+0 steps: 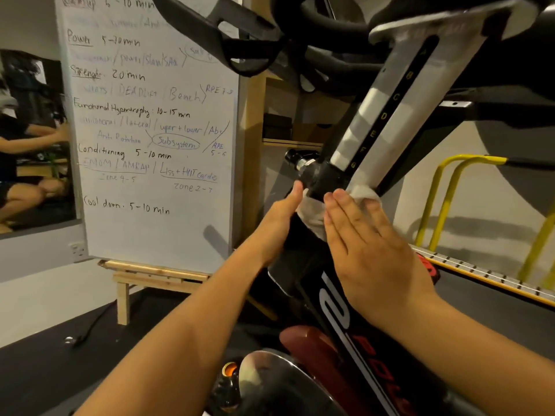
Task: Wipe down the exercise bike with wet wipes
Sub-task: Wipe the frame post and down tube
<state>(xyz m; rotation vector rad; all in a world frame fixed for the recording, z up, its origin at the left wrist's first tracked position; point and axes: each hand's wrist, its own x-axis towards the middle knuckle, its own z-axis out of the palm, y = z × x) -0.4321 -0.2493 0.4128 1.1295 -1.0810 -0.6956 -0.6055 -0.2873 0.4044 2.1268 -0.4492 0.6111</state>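
Note:
The exercise bike's black frame (303, 265) rises through the middle of the view, with a silver lettered adjustment post (387, 94) sliding out of it toward the top right. A white wet wipe (313, 216) is wrapped around the frame's collar just below the post. My left hand (279, 223) grips the wipe and frame from the left side, thumb up. My right hand (366, 244) presses flat on the wipe from the right, fingers straight and together. The black adjustment knob (295, 159) sticks out just above my left thumb.
A whiteboard (150, 130) with a written workout stands on a wooden easel at left, with a mirror (33, 139) beside it. Yellow metal rails (444, 199) stand at right. A chrome flywheel part (270, 373) and a cable (90, 328) lie on the dark floor mat.

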